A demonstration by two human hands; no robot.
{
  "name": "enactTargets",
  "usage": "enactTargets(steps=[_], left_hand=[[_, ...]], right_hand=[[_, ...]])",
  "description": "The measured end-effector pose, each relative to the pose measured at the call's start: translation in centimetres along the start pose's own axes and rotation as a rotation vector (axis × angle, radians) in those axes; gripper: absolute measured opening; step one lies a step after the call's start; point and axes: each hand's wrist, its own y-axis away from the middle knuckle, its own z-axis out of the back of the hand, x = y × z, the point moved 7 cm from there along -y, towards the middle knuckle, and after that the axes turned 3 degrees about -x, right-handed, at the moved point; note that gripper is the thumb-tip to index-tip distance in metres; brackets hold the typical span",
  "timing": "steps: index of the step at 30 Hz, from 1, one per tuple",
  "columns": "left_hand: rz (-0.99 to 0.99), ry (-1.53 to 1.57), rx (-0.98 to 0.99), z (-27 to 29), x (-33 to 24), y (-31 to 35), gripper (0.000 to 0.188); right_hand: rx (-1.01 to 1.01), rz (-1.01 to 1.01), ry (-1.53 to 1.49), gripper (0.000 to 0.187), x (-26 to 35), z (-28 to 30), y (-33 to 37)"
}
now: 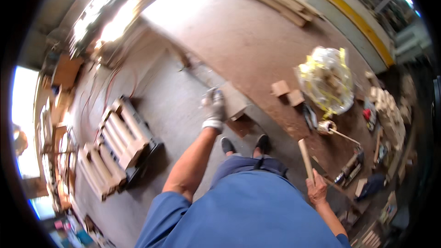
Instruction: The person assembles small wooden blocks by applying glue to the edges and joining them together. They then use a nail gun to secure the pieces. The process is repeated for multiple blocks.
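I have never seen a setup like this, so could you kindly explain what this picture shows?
Certainly. There is no robot here, only a person working by hand. The picture comes from a wide fisheye camera on the person's head, looking down, so straight edges look bent. The blue shirt is the wearer's own. The right hand is bare and holds a wooden stick. The gloved left hand is beside a wooden beam; whether it touches is unclear. On the brown work surface are a clear plastic bundle with yellow strips and two small wooden blocks.
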Motion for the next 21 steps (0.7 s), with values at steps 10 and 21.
enactTargets(steps=[10, 21], left_hand=[[0.190, 0.290, -0.141, -0.9, 2.2, 1.1, 0.023], [0.396, 0.225, -0.231, 0.1, 1.8, 3.3, 0.025]], right_hand=[[-0.504, -0.834, -0.118, 0.039, -20.0, 2.5, 3.8], [-0.600, -0.501, 0.148, 0.017, -24.5, 3.4, -10.3]])
